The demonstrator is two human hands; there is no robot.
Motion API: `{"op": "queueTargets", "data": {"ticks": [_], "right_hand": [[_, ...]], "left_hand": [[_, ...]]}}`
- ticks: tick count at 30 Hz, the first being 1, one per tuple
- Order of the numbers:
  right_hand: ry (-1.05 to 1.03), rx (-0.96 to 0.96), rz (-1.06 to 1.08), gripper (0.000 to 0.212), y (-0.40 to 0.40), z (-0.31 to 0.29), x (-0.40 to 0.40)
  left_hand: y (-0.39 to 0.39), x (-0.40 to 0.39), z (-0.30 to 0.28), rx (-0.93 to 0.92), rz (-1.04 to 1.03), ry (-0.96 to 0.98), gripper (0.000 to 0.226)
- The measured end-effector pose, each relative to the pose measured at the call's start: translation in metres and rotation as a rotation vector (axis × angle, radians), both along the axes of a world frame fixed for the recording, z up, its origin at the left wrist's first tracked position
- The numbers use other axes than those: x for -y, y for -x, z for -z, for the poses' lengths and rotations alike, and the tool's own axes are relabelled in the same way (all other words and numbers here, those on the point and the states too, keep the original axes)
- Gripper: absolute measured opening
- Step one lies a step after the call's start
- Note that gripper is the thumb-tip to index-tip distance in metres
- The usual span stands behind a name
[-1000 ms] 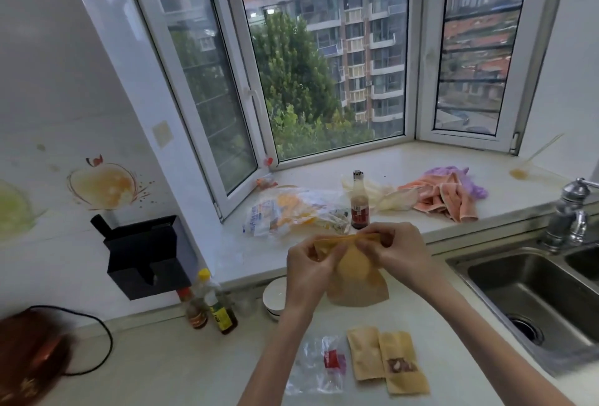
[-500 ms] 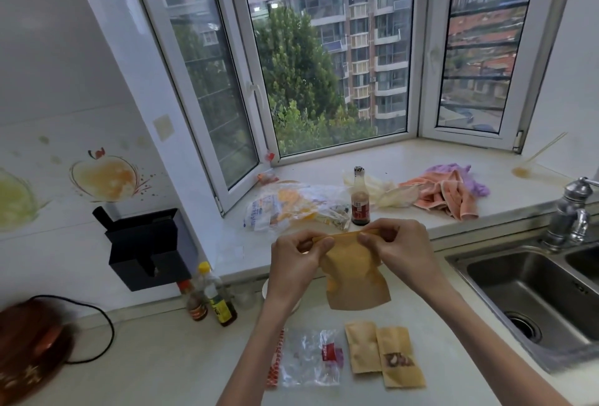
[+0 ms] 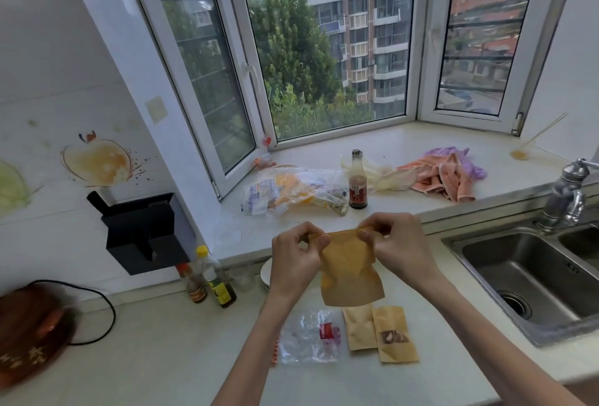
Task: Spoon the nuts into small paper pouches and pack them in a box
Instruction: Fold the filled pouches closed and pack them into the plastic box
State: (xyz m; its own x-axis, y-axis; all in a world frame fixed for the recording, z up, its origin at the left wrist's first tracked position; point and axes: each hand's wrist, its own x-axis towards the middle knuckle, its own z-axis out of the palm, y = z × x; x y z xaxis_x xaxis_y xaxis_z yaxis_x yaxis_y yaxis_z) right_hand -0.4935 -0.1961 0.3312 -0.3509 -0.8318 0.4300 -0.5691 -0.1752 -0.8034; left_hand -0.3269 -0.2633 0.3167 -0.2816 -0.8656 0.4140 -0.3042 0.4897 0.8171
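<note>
Kitchen counter (image 3: 162,341), fingers (image 3: 319,238) pinching pouch (image 3: 350,269)

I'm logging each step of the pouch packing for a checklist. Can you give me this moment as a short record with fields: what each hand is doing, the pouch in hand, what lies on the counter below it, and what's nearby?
left hand: left hand pinches the top left corner of the held pouch
right hand: right hand pinches the top right corner
held pouch: brown paper pouch, upright above the counter, held at its top edge
counter below: two paper pouches lying flat side by side; clear plastic bag to their left
nearby: sink at right; sauce bottle on the windowsill
box: not in view
</note>
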Motion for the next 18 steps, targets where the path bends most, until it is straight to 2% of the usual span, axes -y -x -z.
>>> {"op": "queueTargets", "data": {"ticks": [5, 10, 13, 18], "right_hand": [[-0.039, -0.021, -0.030, 0.029, 0.0025, -0.0004, -0.0006], [-0.101, -0.086, -0.100, 0.011, -0.0013, 0.0010, -0.0011], [-0.080, -0.133, -0.108, 0.011, -0.0044, 0.0035, -0.0007], [-0.037, -0.166, -0.099, 0.015, -0.0061, 0.0053, 0.0008]], "left_hand": [[-0.0006, -0.0016, 0.0051, 0.007, -0.008, 0.023, 0.013], [0.0016, -0.0056, 0.0087, 0.106, 0.049, 0.047, 0.008], [0.0028, -0.0071, 0.0094, 0.174, 0.098, 0.091, 0.004], [0.0016, -0.0087, 0.0094, 0.153, 0.078, 0.157, 0.003]]}}
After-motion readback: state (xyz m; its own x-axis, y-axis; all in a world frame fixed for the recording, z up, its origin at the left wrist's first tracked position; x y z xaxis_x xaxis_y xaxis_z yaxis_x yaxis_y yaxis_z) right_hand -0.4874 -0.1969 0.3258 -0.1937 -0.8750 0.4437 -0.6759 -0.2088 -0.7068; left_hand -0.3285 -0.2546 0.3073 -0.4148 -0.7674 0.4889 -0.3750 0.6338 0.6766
